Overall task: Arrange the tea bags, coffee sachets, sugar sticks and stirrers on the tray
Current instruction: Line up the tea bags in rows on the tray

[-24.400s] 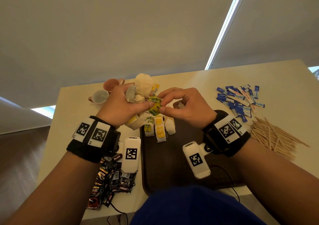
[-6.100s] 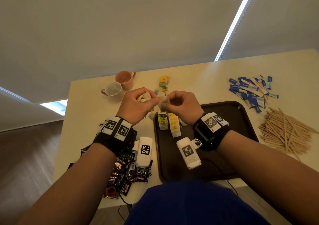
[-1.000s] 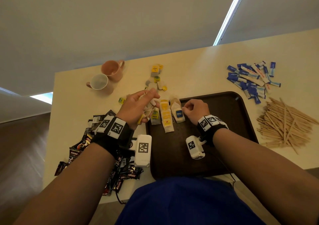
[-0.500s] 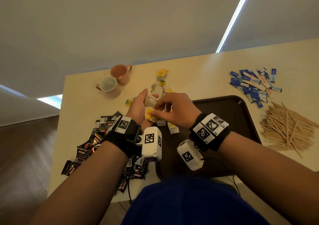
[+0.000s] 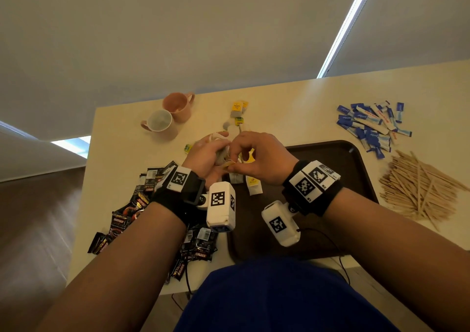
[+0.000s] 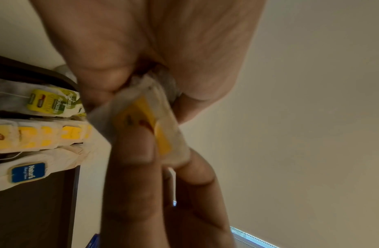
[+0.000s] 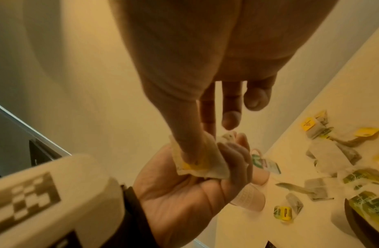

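Note:
My left hand (image 5: 215, 153) and right hand (image 5: 237, 154) meet over the far left corner of the dark brown tray (image 5: 330, 158). Together they hold a white tea bag with a yellow tag (image 5: 227, 165). In the right wrist view the tea bag (image 7: 202, 162) lies in the curled left fingers, and my right thumb and forefinger pinch it. The left wrist view shows the same tea bag (image 6: 146, 120) blurred between the fingers. Rows of tea bags (image 6: 35, 134) with green, yellow and blue tags lie on the tray.
Loose tea bags (image 5: 237, 110) lie on the table beyond the hands. Two pink mugs (image 5: 165, 115) stand at the far left. Black coffee sachets (image 5: 132, 204) are piled at the left, blue sugar sticks (image 5: 368, 125) at the far right, and wooden stirrers (image 5: 419, 189) at the right.
My right hand left the row of tea bags on the tray and came to the left hand. Both hands now hold one tea bag just above the tray's corner.

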Tool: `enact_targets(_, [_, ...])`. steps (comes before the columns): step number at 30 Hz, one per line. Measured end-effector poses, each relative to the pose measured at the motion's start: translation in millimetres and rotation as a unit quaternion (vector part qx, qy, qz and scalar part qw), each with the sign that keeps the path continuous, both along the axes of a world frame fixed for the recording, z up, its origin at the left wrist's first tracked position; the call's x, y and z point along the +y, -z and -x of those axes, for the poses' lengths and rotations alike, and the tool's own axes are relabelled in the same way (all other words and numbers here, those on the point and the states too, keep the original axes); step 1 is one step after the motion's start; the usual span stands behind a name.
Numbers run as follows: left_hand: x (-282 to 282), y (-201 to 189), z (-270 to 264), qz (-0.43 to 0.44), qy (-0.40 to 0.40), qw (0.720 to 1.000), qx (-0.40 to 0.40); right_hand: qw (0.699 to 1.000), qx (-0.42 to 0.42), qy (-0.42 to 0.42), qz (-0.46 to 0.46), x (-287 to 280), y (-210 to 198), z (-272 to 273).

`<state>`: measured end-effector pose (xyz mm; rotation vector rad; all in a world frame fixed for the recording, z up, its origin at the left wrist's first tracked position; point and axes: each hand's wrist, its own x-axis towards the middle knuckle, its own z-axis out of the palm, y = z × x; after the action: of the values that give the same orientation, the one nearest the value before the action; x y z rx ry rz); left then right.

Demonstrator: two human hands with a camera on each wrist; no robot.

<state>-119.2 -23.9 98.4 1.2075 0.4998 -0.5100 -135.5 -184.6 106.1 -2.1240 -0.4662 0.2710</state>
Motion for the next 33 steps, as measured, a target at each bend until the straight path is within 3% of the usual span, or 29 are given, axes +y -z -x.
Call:
enact_targets(5, [4.8,5.2,-3.3,0.005,-0.025,1.0,0.016,0.999,0.011,0.026,-0.037,-19.5,1.5,-1.1])
enact_targets(9, [7.3,5.6,-5.1,0.013,-0.038,0.999,0.028,0.987,0.11,0.102,-0.06,-39.7,31.3,-3.5])
enact_targets(14, [9.2,7.1,-2.6,0.017,-0.035,0.999,0.029,0.961,0.21,0.18,0.024,-47.8,85.4,9.0])
enact_targets(18, [12.2,10.5,3.0,0.01,-0.028,0.999,0.039,0.937,0.295,0.173,0.067,-40.6,112.5,18.6])
enact_targets(27, [13.8,12.9,14.1,0.014,-0.021,0.999,0.045,0.93,0.255,0.197,0.176,-27.6,136.4,18.3])
enact_targets(33, [15.1,10.8,20.0,0.061,0.014,0.996,0.061,0.925,0.242,0.203,0.211,-25.0,142.0,12.7])
